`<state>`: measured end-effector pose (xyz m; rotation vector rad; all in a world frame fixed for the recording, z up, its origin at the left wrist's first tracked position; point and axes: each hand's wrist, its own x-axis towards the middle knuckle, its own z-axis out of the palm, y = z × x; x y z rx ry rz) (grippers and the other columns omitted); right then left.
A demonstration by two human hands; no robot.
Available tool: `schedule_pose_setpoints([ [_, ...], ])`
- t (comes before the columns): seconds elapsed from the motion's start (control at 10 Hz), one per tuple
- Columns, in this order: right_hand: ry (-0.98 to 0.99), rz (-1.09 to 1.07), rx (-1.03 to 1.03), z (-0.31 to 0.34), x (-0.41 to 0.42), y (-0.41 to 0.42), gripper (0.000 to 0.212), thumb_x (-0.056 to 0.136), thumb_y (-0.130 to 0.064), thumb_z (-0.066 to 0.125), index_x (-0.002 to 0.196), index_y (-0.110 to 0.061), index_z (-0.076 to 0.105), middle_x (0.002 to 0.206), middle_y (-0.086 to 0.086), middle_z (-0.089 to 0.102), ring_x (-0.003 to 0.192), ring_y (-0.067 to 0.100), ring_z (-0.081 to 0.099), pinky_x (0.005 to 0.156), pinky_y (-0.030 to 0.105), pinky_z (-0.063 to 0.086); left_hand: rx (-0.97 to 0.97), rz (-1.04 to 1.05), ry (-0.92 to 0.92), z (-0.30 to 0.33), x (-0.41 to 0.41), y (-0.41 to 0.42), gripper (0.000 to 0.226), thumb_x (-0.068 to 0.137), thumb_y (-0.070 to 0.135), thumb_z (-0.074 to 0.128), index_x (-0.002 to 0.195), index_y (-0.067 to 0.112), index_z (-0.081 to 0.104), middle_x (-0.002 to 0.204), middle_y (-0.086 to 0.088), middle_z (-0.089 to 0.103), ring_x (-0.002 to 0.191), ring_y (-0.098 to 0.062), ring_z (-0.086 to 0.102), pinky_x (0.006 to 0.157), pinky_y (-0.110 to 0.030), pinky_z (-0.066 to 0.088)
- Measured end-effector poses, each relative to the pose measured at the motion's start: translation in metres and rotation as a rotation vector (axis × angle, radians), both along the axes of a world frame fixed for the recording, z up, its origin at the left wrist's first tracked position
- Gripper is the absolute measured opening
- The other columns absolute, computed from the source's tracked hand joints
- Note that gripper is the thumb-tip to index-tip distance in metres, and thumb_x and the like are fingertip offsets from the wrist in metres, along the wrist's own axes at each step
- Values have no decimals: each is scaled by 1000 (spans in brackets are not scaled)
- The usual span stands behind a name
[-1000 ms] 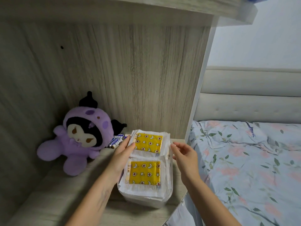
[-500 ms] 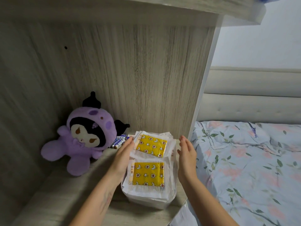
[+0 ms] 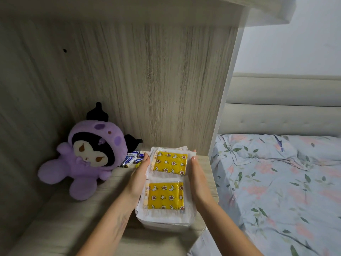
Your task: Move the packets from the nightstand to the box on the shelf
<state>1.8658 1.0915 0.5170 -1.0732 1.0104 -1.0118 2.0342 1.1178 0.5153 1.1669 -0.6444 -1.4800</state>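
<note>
On the nightstand surface [image 3: 55, 228], head view: one stack of white packets [image 3: 166, 183] with yellow moon-and-star panels, lying in two rows, the near end overhanging what looked like a pale container beneath; whether that was a box could not be told. The stack sat toward the surface's right edge, close to the bed [image 3: 276, 182].

Left hand [image 3: 137, 180]: flat against the stack's left side, fingers straight, grip wide and closed on nothing. Right hand [image 3: 198, 182]: flat against the right side, fingers straight, grip likewise wide. The two palms bracketed the packets between them, pressing or about to press.

Also present: purple plush toy [image 3: 86, 156] at the back left corner; a scatter of blue batteries [image 3: 132, 158] just beside the stack's far left corner, near the left fingertips. A shelf edge [image 3: 267, 13] showed overhead; no box on it was visible.

Risks, as judged: the packets appeared loose and slippery, so a sideways squeeze alone could let the middle layers bow and spill. Lifting toward the shelf might fan the stack. The left fingertips could drag batteries along.
</note>
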Motion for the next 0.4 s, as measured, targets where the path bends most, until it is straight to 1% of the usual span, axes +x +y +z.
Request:
schedule_pose_setpoints([
  [0.1, -6, 19, 33, -2, -1, -6, 57, 99, -57, 23, 133, -25, 55, 122, 5, 67, 111, 23, 65, 102, 49, 48, -24, 39, -7, -1, -3, 1, 48, 98, 52, 35, 128, 23, 60, 123, -9, 68, 113, -31, 64, 101, -50, 46],
  [0.2, 14, 58, -4, -2, -4, -9, 69, 93, -66, 29, 151, -28, 32, 142, 0, 52, 126, 23, 55, 108, 50, 42, -14, 60, 16, -1, -4, 6, 51, 97, 53, 34, 121, 20, 66, 123, -14, 67, 113, -36, 63, 103, -56, 42],
  [0.3, 38, 46, 25, -1, -5, -16, 83, 85, -76, 40, 154, -36, 17, 148, -10, 36, 137, 22, 42, 113, 49, 37, -13, 92, 46, -2, -3, 9, 53, 98, 51, 32, 121, 16, 65, 122, -18, 66, 113, -41, 61, 103, -60, 41],
  [0.4, -1, 100, 95, -13, -9, -30, 109, 59, -95, 47, 149, -36, 32, 154, 1, 38, 136, 26, 44, 112, 53, 36, -63, 98, 22, 8, -8, 18, 52, 102, 44, 26, 116, 15, 66, 117, -17, 69, 109, -38, 65, 97, -54, 48],
])
